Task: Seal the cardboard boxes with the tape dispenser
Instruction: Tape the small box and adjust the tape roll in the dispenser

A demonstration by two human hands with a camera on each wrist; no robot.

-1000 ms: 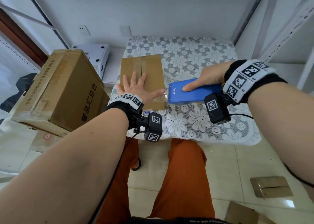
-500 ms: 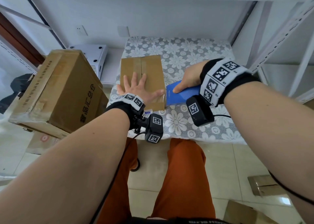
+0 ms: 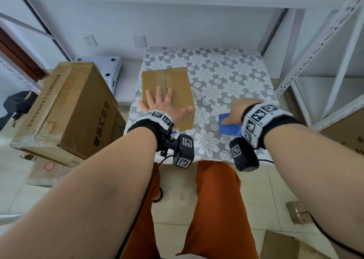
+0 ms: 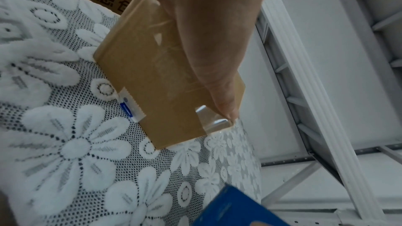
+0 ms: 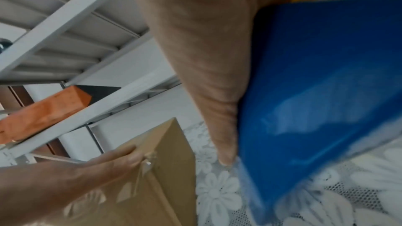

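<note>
A small cardboard box (image 3: pixel 177 85) lies on the lace-covered table (image 3: pixel 226 77), its top flaps meeting along a centre seam. My left hand (image 3: pixel 159 105) presses flat on its near end with fingers spread; the thumb (image 4: pixel 217 57) reaches a piece of clear tape (image 4: pixel 213 119) at the box's corner. My right hand (image 3: pixel 234 111) grips the blue tape dispenser (image 3: pixel 229 128) low over the cloth, to the right of the box and apart from it. In the right wrist view the thumb (image 5: pixel 206 75) lies along the dispenser's (image 5: pixel 326 83) side.
A large cardboard box (image 3: pixel 74 109) stands tilted to the left of the table, with a white device (image 3: pixel 106 66) behind it. A white metal shelf frame (image 3: pixel 323 34) rises at the right. Flattened cardboard (image 3: pixel 297 213) lies on the tiled floor.
My right hand brought the dispenser up to the box's right edge, then drew it back to the right and nearer the table's front. The left hand stayed flat on the box.
</note>
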